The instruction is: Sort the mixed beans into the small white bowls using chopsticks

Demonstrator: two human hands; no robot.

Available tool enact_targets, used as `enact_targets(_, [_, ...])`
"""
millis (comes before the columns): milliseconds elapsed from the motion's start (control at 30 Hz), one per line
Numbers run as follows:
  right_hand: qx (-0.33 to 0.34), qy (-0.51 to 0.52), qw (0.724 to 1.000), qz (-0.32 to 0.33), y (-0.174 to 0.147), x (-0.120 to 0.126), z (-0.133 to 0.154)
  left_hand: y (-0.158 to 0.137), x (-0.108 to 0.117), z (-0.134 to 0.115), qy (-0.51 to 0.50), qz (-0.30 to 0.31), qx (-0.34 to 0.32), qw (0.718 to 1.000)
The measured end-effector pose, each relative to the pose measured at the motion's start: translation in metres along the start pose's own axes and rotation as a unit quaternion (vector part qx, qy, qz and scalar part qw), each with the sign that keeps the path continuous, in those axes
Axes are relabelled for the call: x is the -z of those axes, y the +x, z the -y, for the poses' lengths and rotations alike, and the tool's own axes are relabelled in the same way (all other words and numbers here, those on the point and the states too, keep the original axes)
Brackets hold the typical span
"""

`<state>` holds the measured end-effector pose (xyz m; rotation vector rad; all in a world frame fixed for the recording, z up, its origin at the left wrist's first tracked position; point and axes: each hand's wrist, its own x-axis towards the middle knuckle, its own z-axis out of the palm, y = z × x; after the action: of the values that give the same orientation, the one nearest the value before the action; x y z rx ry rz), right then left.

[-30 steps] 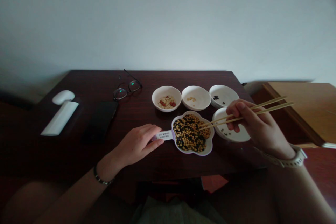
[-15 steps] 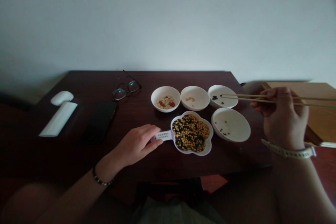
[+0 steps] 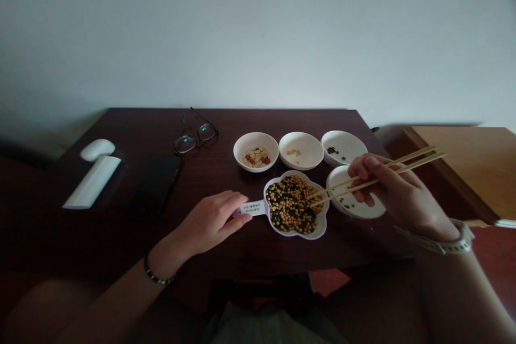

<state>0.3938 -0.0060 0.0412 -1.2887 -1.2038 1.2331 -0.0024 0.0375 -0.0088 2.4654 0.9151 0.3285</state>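
Flower-shaped dish (image 3: 321,222) sits on the dark table (image 3: 258,118), approx. centre, w/ its handle (image 3: 253,208) toward the person's left. L hand (image 3: 212,219) is closed round the handle's end. R hand (image 3: 395,191), fingers half-curled, grips two chopsticks (image 3: 422,163), tips slightly apart, down by the beans (image 3: 287,201) at the dish's right side; can't tell if they've nipped one.

Progress: looks early. Back-left bowl (image 3: 256,140) has a small pile of pale & reddish pieces; none obvious in the dish, so that kind's prob. done. Back-mid bowl (image 3: 308,161): a few yellowish bits only. Back-right bowl (image 3: 350,142): small cluster of black ones. Front-right bowl (image 3: 337,176), partly behind R hand: a few small dark bits. Dish holds a thick black/yellow mix, so most of those two kinds seems left, judging by amts.
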Motion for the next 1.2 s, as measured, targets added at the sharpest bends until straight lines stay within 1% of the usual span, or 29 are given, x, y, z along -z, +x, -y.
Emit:
enact_targets(100, [-0.015,-0.052,0.997,0.053,-0.002,-0.005,0.002,0.001,0.001,-0.002,0.0,-0.001,-0.001,1.0])
enact_targets(233, [-0.014,-0.081,0.994,0.075,-0.002,-0.009,0.005,0.001,0.0,-0.001,0.001,-0.004,-0.004,1.0])
enact_targets(500, [0.019,-0.132,0.989,0.068,-0.001,-0.012,0.013,0.001,0.0,0.0,0.001,-0.002,-0.003,1.0])
enact_targets(933, [0.029,-0.125,0.989,0.077,0.0,-0.017,0.007,0.001,0.001,-0.002,0.0,-0.001,0.001,1.0])
enact_targets(1067, [0.039,-0.128,0.988,0.071,0.0,-0.017,0.008,0.001,0.001,-0.002,0.001,-0.002,-0.001,1.0])
enact_targets(1200, [0.034,-0.11,0.992,0.054,-0.001,-0.014,0.007,0.001,0.0,-0.001,0.001,-0.002,-0.003,1.0])
